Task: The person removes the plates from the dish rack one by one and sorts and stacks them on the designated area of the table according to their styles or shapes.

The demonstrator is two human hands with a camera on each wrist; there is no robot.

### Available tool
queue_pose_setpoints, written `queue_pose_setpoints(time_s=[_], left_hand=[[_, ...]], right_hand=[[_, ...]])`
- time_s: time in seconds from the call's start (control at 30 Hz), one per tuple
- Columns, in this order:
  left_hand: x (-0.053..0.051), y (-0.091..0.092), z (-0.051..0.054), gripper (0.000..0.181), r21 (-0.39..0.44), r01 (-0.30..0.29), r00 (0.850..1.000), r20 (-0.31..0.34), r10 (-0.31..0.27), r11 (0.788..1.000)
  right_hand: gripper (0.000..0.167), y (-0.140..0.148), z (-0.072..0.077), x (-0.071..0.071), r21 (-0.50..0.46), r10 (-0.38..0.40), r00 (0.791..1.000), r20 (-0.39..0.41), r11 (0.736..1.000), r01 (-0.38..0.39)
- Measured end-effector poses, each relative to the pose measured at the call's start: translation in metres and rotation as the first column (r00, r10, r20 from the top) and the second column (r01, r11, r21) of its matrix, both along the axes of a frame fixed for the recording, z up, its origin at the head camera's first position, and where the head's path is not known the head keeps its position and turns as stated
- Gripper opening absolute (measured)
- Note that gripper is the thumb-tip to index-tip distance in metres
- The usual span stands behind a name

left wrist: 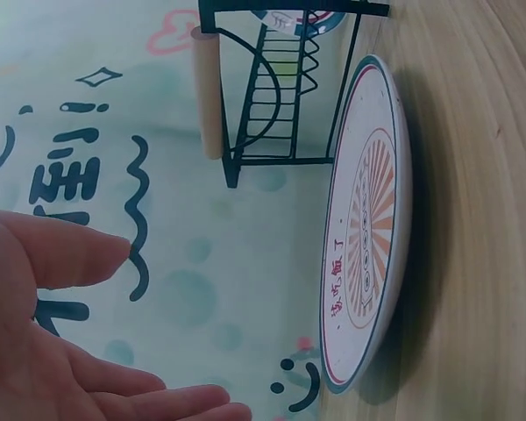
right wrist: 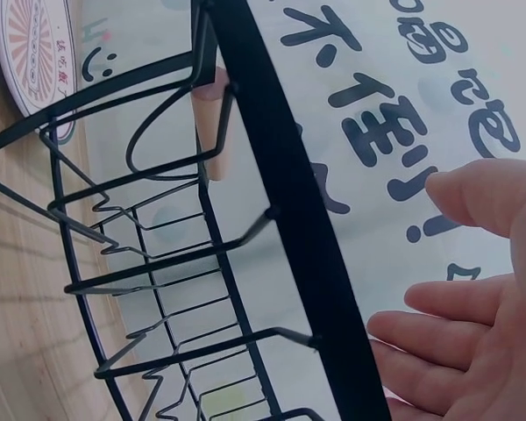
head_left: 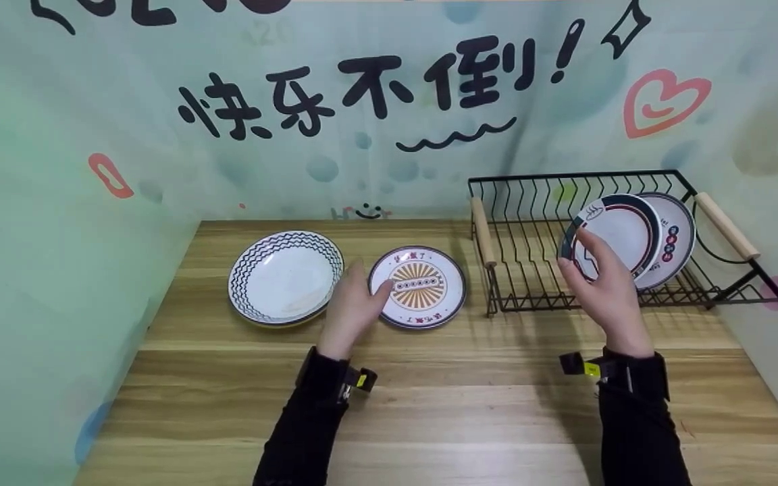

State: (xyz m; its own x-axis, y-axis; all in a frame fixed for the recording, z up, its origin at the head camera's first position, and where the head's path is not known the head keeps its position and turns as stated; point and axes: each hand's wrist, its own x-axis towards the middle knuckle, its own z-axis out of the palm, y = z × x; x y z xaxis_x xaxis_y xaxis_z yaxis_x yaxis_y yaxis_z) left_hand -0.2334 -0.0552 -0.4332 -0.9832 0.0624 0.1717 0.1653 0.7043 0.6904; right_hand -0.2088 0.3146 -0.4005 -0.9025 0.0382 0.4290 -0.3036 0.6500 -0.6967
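My left hand [head_left: 352, 310] is over the table between two dishes, thumb and fingers apart, holding nothing. Its thumb overlaps the edge of a small white plate [head_left: 423, 314] with an orange sunburst in the head view; a gap shows between hand and plate [left wrist: 368, 228] in the left wrist view. To the left sits a deep white plate [head_left: 284, 273] with a black wavy rim. My right hand [head_left: 608, 300] is in front of the black wire dish rack [head_left: 564, 175], thumb and fingers spread and holding nothing. Behind it, a dark-rimmed plate [head_left: 622, 233] leans before another white plate [head_left: 681, 229].
The rack has wooden handles [head_left: 725, 226] at both ends and stands at the back right of the wooden table [head_left: 456, 418]. A printed backdrop [head_left: 321, 155] with black lettering rises behind the table and along both sides.
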Motion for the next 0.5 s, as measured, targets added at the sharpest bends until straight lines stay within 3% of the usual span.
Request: queue_pose_setpoints(time_s=[0.5], left_hand=[[-0.0034, 0.0057, -0.0065, 0.081, -0.006, 0.025, 0.996, -0.091, -0.025, 1.000]], right_hand=[[0.058, 0.0074, -0.0035, 0.0000, 0.017, -0.021, 1.000, -0.008, 1.000, 0.021]])
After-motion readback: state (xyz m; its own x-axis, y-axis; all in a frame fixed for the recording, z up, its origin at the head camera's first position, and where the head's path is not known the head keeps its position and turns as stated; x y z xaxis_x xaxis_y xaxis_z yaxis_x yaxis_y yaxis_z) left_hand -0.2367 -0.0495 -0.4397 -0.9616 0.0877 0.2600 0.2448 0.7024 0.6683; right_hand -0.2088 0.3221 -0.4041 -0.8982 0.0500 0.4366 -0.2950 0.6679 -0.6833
